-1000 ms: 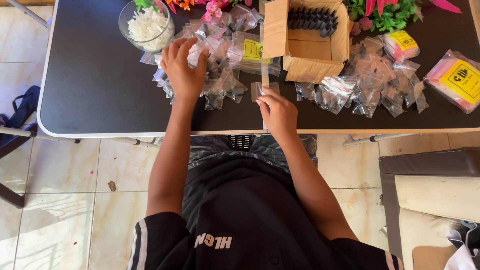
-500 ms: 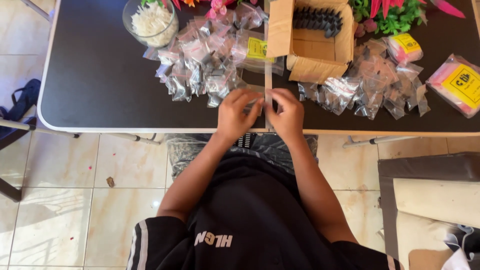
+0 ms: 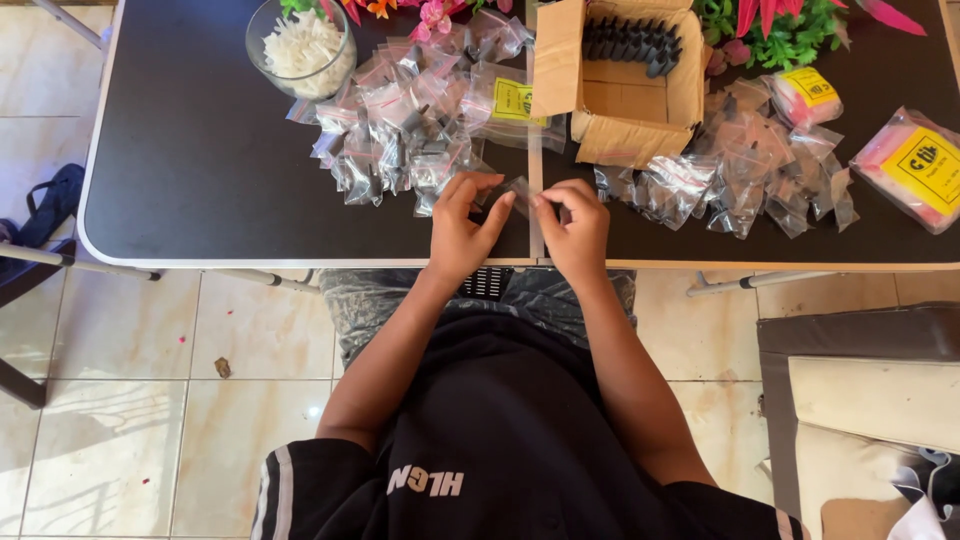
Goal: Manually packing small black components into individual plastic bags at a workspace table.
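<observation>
Small clear bag (image 3: 517, 190) pinched between left hand (image 3: 462, 228) and right hand (image 3: 577, 228): mostly covered by fingertips, contents not resolvable. Glass bowl (image 3: 300, 50), artificial flowers (image 3: 790, 30) and cardboard box (image 3: 620, 80) are cut off by the top edge; the tabletop (image 3: 200, 170) runs past the right edge. Dark pieces inside the left pile of bags (image 3: 410, 130) are too small to identify.

Glass bowl (image 3: 300, 50), cardboard box (image 3: 625, 85), pink packet (image 3: 915, 165) on black table (image 3: 200, 180).
</observation>
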